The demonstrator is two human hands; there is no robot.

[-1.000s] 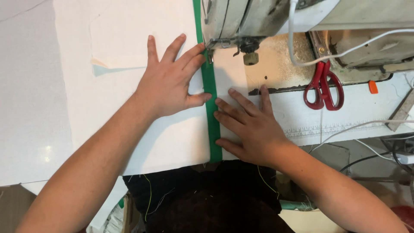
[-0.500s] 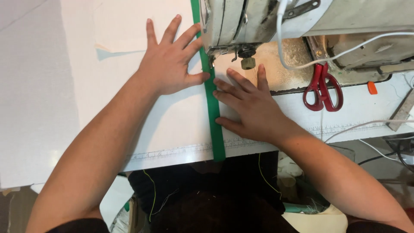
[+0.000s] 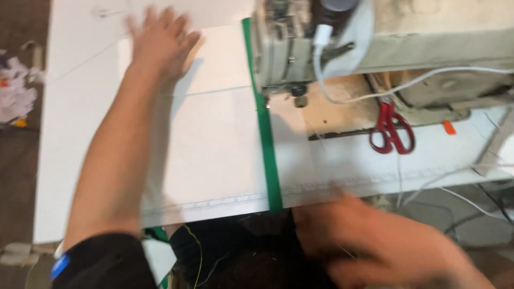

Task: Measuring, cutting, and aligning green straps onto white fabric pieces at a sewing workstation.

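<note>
Left hand [image 3: 160,40] blurred, fingers spread flat on white fabric [image 3: 214,144] far up the table, gripping nothing. Right hand [image 3: 369,241] smeared by motion below the table edge, grip impossible to tell. Green strip [image 3: 265,134] running under the partly cropped sewing machine [image 3: 385,37]; red scissors [image 3: 392,128] beside.

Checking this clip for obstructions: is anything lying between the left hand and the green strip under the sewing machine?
Nothing visible does. The left hand lies flat on the white fabric, far left of the green strip, with only bare fabric between them. The red scissors sit on the other side of the strip. The right hand is blurred, below the table edge.
</note>
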